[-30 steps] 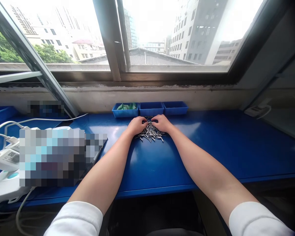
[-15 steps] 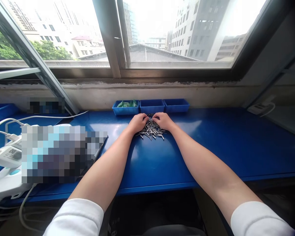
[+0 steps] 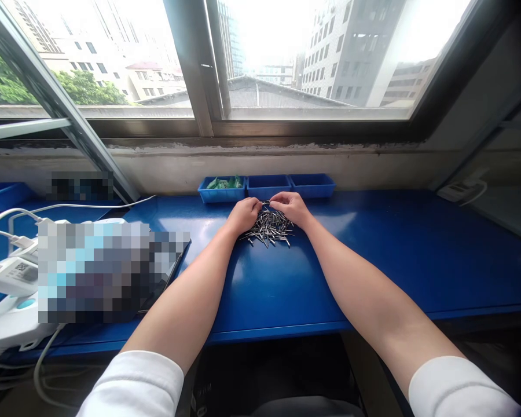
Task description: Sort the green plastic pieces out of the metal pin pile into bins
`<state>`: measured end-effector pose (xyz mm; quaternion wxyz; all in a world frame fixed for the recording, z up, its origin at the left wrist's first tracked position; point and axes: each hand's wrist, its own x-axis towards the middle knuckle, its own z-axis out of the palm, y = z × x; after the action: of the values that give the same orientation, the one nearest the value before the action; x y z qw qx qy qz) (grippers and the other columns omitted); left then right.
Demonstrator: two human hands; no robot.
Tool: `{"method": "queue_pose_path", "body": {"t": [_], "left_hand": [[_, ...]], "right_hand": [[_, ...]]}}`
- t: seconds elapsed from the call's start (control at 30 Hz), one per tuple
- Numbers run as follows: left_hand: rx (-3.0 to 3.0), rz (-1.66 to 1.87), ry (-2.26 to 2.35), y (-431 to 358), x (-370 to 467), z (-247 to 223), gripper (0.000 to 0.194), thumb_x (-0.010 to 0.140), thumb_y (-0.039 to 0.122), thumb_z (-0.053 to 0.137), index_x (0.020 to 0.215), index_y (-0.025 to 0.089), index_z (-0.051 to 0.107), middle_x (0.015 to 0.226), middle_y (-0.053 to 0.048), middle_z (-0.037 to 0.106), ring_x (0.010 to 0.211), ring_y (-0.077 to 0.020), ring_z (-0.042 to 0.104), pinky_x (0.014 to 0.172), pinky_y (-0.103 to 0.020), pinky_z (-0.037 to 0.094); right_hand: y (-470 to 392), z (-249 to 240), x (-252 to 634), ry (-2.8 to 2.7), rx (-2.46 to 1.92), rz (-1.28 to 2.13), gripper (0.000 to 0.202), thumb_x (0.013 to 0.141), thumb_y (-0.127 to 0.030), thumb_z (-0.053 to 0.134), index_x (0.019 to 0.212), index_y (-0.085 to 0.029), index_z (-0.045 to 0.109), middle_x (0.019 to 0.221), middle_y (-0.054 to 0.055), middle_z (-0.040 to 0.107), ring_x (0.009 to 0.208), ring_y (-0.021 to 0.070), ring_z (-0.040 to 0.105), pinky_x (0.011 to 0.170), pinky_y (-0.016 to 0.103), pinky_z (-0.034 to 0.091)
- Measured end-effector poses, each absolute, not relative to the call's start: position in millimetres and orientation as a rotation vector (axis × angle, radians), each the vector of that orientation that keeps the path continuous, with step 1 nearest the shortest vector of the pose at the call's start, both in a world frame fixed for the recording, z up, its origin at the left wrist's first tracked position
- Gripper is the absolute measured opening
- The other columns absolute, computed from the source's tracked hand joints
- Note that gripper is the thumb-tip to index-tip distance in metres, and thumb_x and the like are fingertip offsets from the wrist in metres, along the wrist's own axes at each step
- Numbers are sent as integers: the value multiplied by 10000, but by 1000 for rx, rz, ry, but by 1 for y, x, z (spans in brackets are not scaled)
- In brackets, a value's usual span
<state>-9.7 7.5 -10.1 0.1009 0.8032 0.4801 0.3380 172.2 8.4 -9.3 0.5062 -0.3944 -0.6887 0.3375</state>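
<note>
A heap of thin silver blind rivets (image 3: 269, 229) lies on the blue table. My left hand (image 3: 245, 214) is closed at the heap's left upper edge, its fingers curled and pinched. Across from it, the thumb and fingertips of my right hand (image 3: 290, 207) pinch together above the upper right of the heap. A small piece of metal, seemingly a rivet, bridges the narrow gap between both sets of fingertips. How many rivets my left fingers hold is hidden.
Beyond my hands stand three blue bins: the left bin (image 3: 222, 194) holds green-and-clear plastic packets, beside a middle bin (image 3: 269, 190) and a right bin (image 3: 312, 186). White plugs and cables (image 3: 15, 272) and a blurred-out object (image 3: 95, 272) occupy the left side.
My right hand has risen slightly away from me, off the heap, uncovering more rivets. My left hand has barely shifted. A small metal piece now shows between the fingertips.
</note>
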Motion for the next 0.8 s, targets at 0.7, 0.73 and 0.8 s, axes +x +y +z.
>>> {"method": "queue_pose_path", "body": {"t": [0.7,0.73,0.8], "left_hand": [[2293,1025,1740,13,-19,-10,238,829,282,444,864,185,658,933,-85,648,896,-224,593,860,-328,451],[2294,1004,1740,13,-19,-10,234,826,277,446,860,189,660,933,-83,649,898,-223,594,864,-328,451],[2299,952,1739,13,-19,-11,227,817,273,454,856,194,663,932,-82,648,899,-224,594,867,-328,452]], "right_hand": [[14,2,198,-1381,-1490,90,421,715,-231,536,1123,-175,622,1059,81,656,1070,273,468,957,442,368],[14,1,201,-1379,-1559,55,465,712,-236,537,1169,-173,595,1098,95,639,1096,294,435,959,476,350],[16,-3,204,-1392,-1659,26,545,701,-250,551,1240,-171,539,1188,118,590,1113,327,391,942,523,332]]}}
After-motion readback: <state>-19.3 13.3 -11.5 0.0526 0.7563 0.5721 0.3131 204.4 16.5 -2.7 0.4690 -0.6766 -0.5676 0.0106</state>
